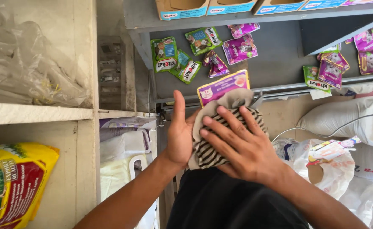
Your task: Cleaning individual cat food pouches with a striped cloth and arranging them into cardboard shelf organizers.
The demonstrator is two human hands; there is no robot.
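Observation:
My left hand (179, 133) holds a purple-and-yellow pet food pouch (221, 86) from behind, thumb pointing up. A striped black-and-cream cloth (212, 152) lies over the pouch's front. My right hand (241, 146) presses flat on the cloth with its fingers spread, covering most of the pouch. Only the pouch's top edge shows above the cloth. Both hands are in front of a grey metal shelf (275, 63).
Several green pouches (166, 54) and purple pouches (240, 48) lie loose on the grey shelf, with cardboard display boxes (182, 8) on the tier above. A yellow and red bag (12, 182) sits in a white cubby at left. White sacks (347, 123) and plastic bags lie at right.

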